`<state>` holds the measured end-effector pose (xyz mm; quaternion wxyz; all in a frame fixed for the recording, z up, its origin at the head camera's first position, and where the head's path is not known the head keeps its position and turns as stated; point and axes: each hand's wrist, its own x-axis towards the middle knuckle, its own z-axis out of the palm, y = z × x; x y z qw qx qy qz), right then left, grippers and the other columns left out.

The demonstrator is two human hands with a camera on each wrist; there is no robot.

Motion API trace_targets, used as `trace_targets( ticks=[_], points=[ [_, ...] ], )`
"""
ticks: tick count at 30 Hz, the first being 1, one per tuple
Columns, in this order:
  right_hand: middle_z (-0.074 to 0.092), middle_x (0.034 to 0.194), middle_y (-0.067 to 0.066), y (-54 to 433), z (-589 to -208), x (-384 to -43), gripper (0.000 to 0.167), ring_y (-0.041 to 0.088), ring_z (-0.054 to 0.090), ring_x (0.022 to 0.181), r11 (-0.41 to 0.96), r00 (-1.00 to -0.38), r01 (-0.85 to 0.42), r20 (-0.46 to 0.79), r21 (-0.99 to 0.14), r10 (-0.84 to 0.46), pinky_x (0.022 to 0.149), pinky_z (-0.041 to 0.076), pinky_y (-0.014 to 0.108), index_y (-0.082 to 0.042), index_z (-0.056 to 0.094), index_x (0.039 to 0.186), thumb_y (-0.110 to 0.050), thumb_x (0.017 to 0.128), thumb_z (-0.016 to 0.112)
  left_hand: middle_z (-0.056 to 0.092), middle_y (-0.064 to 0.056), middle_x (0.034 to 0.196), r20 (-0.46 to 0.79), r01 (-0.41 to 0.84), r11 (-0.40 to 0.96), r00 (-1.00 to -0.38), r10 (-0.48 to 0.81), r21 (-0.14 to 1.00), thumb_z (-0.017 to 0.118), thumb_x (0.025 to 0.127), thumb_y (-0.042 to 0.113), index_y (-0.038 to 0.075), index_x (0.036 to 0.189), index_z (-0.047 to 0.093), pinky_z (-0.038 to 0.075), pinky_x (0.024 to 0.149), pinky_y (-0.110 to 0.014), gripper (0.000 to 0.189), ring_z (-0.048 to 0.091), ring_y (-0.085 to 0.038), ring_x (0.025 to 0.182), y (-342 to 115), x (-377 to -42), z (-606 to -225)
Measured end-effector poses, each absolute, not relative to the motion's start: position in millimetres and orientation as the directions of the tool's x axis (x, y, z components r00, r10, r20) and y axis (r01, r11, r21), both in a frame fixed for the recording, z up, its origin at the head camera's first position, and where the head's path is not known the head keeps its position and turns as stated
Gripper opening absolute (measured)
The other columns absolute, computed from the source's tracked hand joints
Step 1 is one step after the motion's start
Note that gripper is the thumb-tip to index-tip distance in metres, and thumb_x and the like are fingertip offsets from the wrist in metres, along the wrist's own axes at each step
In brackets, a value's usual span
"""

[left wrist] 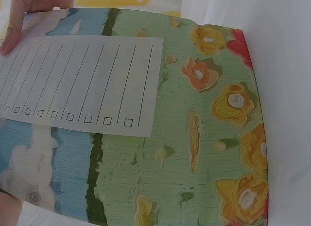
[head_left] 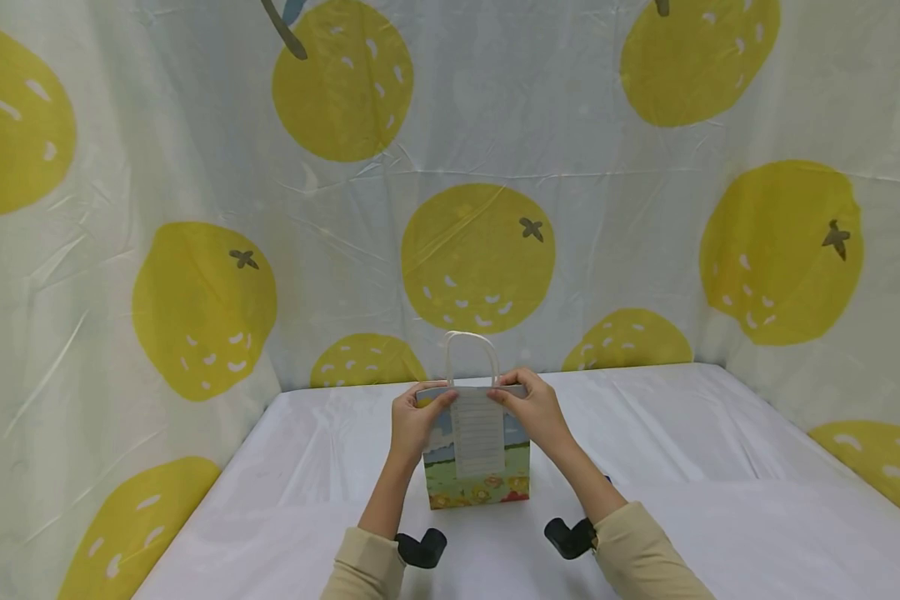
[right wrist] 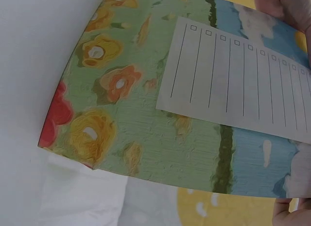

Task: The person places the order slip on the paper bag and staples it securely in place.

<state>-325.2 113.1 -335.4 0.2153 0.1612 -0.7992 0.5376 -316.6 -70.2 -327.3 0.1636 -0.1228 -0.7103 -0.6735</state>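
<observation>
A small paper gift bag (head_left: 438, 483) painted with a flowery meadow and sky stands upright on the white table. A white sheet of ruled lines and tick boxes (head_left: 478, 437), a checklist by its look, lies flat against its front. My left hand (head_left: 412, 423) pinches the bag's top edge at the left, thumb in front by the sheet's upper corner. On the other side my right hand (head_left: 538, 417) pinches the same edge, its thumb also near the sheet. A white cord handle (head_left: 471, 335) loops up between the hands. Both wrist views show the bag's front (left wrist: 194, 153) and the sheet (right wrist: 233, 75) close up.
White cloth covers the table (head_left: 330, 467). Behind and at both sides hangs a pale curtain (head_left: 487, 117) printed with yellow fruit. A black device sits at each wrist, one on the left (head_left: 422, 550) and one on the right (head_left: 568, 540).
</observation>
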Motion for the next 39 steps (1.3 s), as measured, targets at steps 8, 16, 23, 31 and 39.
trace_targets(
  ticks=[8,16,23,31,39],
  points=[
    [0.059,0.103,0.008,114.8,-334.9,-323.0,0.023,0.022,0.054,0.103,0.365,-0.862,-0.481,0.505,-0.797,-0.034,0.083,0.046,0.035,-0.007,0.061,0.091,-0.025,0.079,0.068,0.067,0.008,0.071,0.364,0.362,0.05,-0.93,-0.046,0.931,0.073,0.075,0.012,-0.004,0.097,0.067,0.048,0.062,-0.021,0.028,0.059,-0.004,0.064,-70.0,-314.9,-322.6],
    [0.057,0.11,0.01,116.2,-335.4,-320.4,0.027,0.027,0.05,0.113,0.389,-0.856,-0.492,0.515,-0.779,-0.05,0.09,0.044,0.044,-0.006,0.061,0.102,-0.026,0.083,0.065,0.069,0.004,0.079,0.372,0.369,0.054,-0.925,-0.078,0.928,0.079,0.067,0.024,0.002,0.091,0.071,0.048,0.063,-0.023,0.033,0.06,-0.006,0.069,-72.4,-337.5,-340.4],
    [0.056,0.118,0.009,120.4,-340.5,-314.7,0.035,0.025,0.049,0.111,0.449,-0.809,-0.538,0.587,-0.713,-0.037,0.084,0.041,0.044,-0.009,0.056,0.116,-0.022,0.085,0.064,0.064,0.011,0.068,0.373,0.369,0.065,-0.924,-0.086,0.927,0.079,0.067,0.024,0.002,0.091,0.071,0.039,0.055,-0.019,0.034,0.05,-0.002,0.061,-73.3,-337.9,-341.3],
    [0.049,0.129,0.012,127.8,-345.9,-304.9,0.059,0.028,0.044,0.118,0.491,-0.821,-0.497,0.57,-0.715,0.0,0.094,0.037,0.052,-0.009,0.04,0.134,-0.032,0.085,0.062,0.064,0.013,0.067,0.375,0.369,0.074,-0.923,-0.089,0.927,0.08,0.066,0.026,0.003,0.091,0.071,0.04,0.056,-0.019,0.035,0.051,-0.001,0.067,-74.5,-338.6,-340.4],
    [0.052,0.126,0.013,131.7,-353.0,-294.6,0.058,0.03,0.048,0.114,0.601,-0.795,-0.451,0.603,-0.659,0.064,0.088,0.041,0.053,-0.007,0.041,0.133,-0.034,0.086,0.061,0.059,0.015,0.055,0.385,0.38,0.071,-0.92,-0.074,0.922,0.078,0.068,0.025,0.003,0.092,0.071,0.038,0.054,-0.019,0.034,0.049,-0.002,0.058,-74.2,-339.1,-340.9]
  ],
)
